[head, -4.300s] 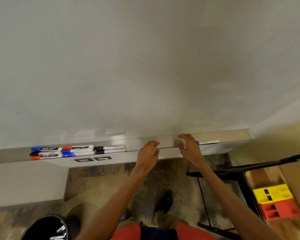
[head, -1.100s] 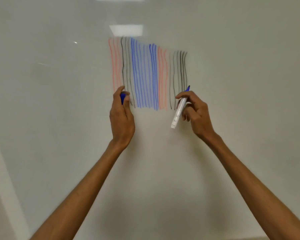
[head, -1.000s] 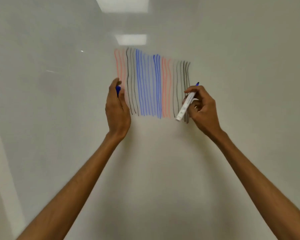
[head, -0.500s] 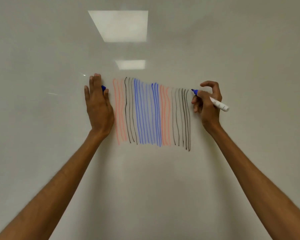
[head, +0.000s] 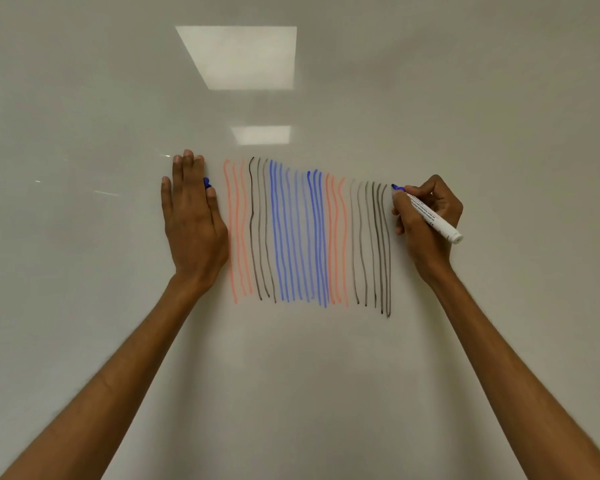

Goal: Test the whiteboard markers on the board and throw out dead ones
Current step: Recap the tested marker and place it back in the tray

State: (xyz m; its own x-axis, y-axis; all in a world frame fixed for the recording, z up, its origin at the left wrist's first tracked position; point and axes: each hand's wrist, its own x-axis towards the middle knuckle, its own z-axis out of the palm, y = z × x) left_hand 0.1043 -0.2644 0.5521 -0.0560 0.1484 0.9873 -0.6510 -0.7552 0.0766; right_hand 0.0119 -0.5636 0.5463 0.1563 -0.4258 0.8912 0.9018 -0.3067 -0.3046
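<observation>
A whiteboard [head: 326,375] fills the view. On it is a block of vertical test lines [head: 302,233] in pale red, black and blue. My right hand [head: 426,233] grips a white-barrelled blue marker [head: 433,220], uncapped, its tip touching the board just right of the last black line, near the top. My left hand [head: 194,226] lies flat on the board left of the red lines, fingers straight, with the blue marker cap [head: 207,183] pinched between thumb and forefinger. No new blue stroke shows at the tip.
Two ceiling lights are reflected in the board above the lines [head: 243,57]. Bare board surface stretches to the right of the marker and below the lines. The tray and the bin are out of view.
Over the last second both hands rose from the bottom of the lines to their top. My left hand moved left and flattened on the board. The marker turned tip-first onto the board.
</observation>
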